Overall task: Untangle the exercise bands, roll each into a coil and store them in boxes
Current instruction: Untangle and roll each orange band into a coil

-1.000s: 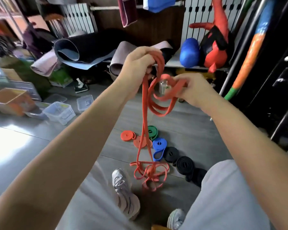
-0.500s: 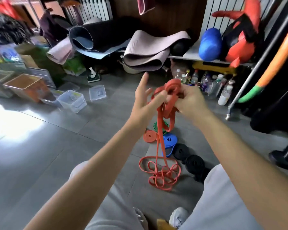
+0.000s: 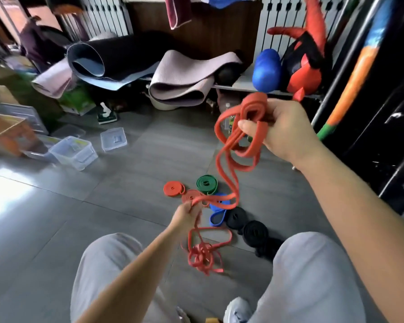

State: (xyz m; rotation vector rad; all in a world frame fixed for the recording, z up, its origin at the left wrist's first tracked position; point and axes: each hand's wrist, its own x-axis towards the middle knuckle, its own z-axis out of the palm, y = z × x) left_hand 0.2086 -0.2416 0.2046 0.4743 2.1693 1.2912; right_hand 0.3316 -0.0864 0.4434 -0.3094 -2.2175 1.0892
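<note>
Grey tiled floor (image 3: pixel 56 229), one band half freed.
Nearest, between the knees: knotted end of the orange exercise band (image 3: pixel 203 255) heaped on the floor. Left grip (image 3: pixel 186 214) pinching a strand low, right grip (image 3: pixel 287 129) curled round gathered loops high. Beyond, already rolled: orange coil (image 3: pixel 173 188), green coil (image 3: pixel 207 184), looser blue coil (image 3: pixel 219 207), black coils (image 3: pixel 254 231). Farther left, clear plastic boxes (image 3: pixel 74 151), no bands seen inside. Judged about midway, with boxing all to come.
</note>
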